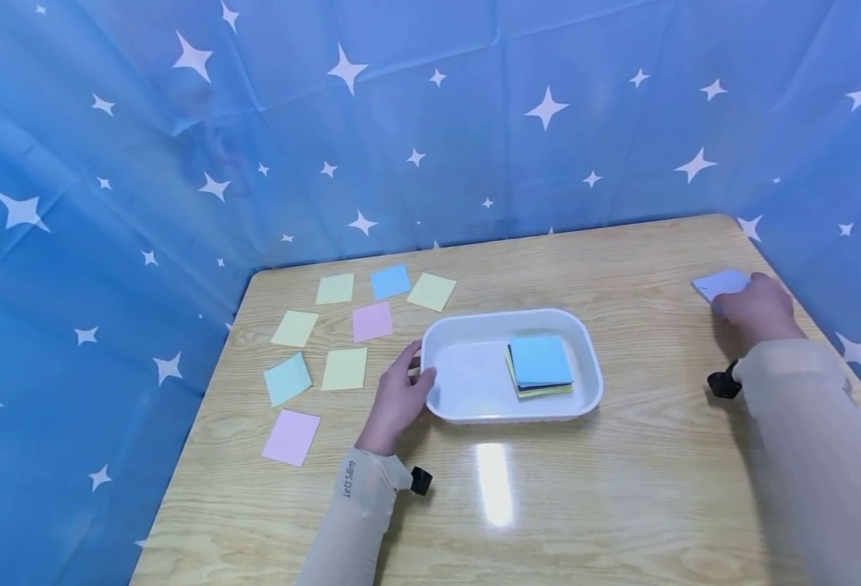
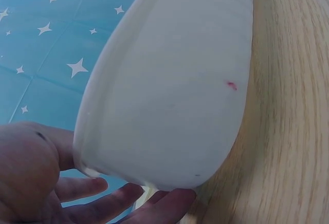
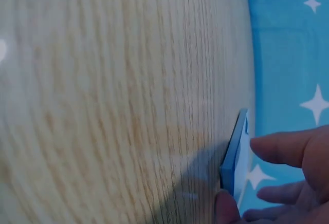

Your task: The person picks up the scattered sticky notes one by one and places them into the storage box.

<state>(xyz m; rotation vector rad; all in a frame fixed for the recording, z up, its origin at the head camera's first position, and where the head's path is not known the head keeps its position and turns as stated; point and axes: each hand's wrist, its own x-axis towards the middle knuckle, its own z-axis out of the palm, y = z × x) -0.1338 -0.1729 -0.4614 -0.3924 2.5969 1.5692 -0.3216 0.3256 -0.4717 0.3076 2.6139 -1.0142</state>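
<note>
My left hand [image 1: 399, 397] grips the left end of a white plastic tray [image 1: 467, 417], thumb at the rim and fingers along the outside. Up close in the left wrist view, the tray's wall [image 2: 164, 80] bears a small red mark. In the tray lies a pile of sticky notes [image 1: 540, 360], light blue on top, dark and yellow edges below. At the table's far right, my right hand [image 1: 762, 309] pinches the near side of a bluish-lavender sticky note pad [image 1: 719, 283]. The right wrist view shows the pad's thick blue edge [image 3: 232, 154] low against the table.
Several single notes lie spread left of the tray, among them a pink note [image 1: 372, 321], a lilac note [image 1: 291, 437], a blue note [image 1: 390, 282] and a yellow note [image 1: 344, 369]. A blue star-printed curtain [image 1: 489, 163] borders the wooden table [image 1: 584, 505].
</note>
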